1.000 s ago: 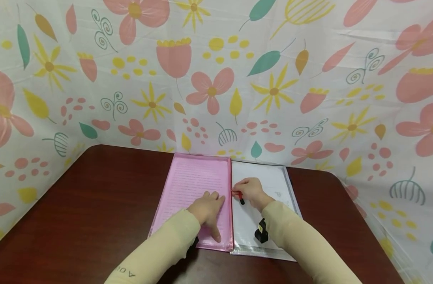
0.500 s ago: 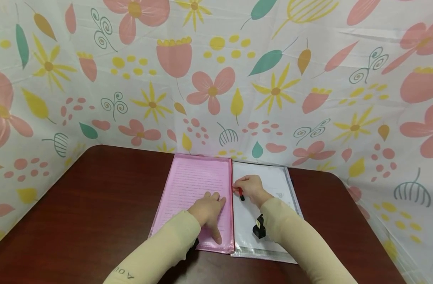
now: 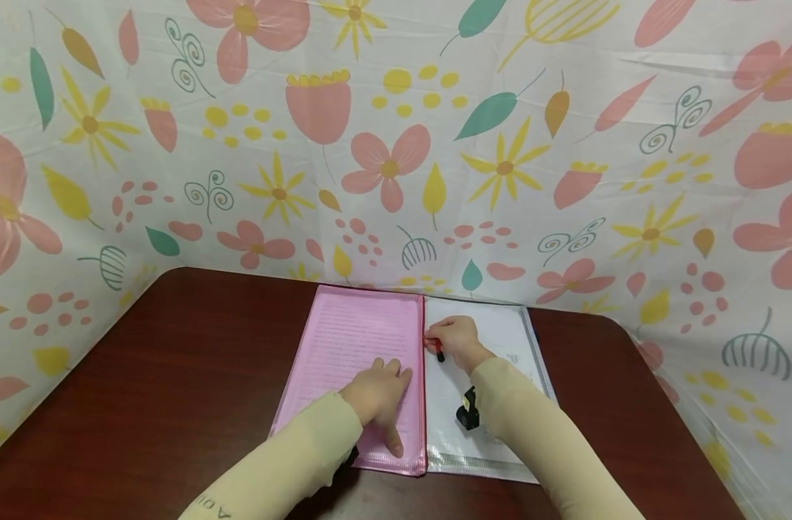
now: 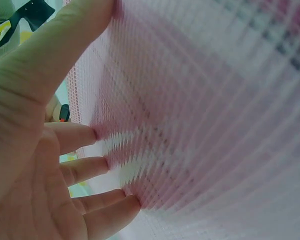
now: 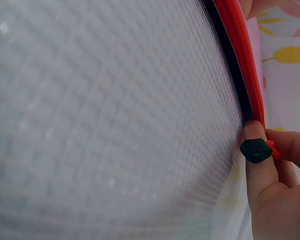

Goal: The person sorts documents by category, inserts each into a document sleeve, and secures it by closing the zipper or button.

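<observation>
A pink mesh zipper pouch (image 3: pixel 346 328) with a printed sheet showing through lies on the table. My left hand (image 3: pixel 377 393) rests on its lower right part, fingers spread; the left wrist view shows the fingertips (image 4: pixel 117 195) against the ribbed mesh. Along the pouch's right side runs a red zipper (image 5: pixel 240 45). My right hand (image 3: pixel 457 338) pinches the zipper at its pull (image 5: pixel 256 150), a red cord with a black end, between thumb and fingers. The slider itself is hidden by the fingers. Beneath that hand lies a white mesh zipper pouch (image 3: pixel 499 325), edge to edge with the pink one.
The dark brown wooden table (image 3: pixel 194 375) extends to both sides of the pouches. A flower-patterned cloth (image 3: pixel 383 144) hangs behind and around it. A black wrist camera (image 3: pixel 468 409) sits under the right sleeve, close over the white pouch.
My right hand has slid a little farther away along the red zipper, with the pull in its fingers. The left hand stays spread on the pink pouch.
</observation>
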The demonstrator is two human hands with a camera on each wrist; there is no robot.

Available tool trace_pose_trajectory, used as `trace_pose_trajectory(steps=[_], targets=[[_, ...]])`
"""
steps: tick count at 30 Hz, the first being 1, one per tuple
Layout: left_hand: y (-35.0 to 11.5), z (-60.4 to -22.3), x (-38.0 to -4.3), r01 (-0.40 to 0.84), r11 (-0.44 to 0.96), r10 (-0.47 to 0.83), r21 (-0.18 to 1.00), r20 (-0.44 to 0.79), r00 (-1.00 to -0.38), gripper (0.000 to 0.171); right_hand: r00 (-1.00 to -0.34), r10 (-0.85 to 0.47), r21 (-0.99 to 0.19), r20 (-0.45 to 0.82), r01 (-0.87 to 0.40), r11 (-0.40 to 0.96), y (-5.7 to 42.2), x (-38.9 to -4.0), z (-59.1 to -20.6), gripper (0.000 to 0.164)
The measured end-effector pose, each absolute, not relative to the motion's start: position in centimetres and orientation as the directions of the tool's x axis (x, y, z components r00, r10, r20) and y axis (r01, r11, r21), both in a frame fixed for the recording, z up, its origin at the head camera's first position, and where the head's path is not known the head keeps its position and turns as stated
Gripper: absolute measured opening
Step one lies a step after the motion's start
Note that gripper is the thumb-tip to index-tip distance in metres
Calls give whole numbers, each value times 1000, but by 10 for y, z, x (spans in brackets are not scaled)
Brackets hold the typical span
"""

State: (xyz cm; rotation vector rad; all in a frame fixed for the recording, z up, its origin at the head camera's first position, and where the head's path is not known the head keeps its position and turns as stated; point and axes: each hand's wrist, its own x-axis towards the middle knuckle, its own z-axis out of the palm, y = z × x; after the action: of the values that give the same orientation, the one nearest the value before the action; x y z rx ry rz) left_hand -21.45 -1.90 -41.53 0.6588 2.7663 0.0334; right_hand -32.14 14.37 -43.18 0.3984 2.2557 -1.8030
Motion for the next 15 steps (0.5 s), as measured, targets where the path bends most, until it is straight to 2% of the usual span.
trace_pose_trajectory(steps=[15], targets=[[-18, -415, -217, 428, 898, 439, 104, -283, -853, 132, -934, 118, -914, -337, 355, 197, 142, -341, -436, 18]])
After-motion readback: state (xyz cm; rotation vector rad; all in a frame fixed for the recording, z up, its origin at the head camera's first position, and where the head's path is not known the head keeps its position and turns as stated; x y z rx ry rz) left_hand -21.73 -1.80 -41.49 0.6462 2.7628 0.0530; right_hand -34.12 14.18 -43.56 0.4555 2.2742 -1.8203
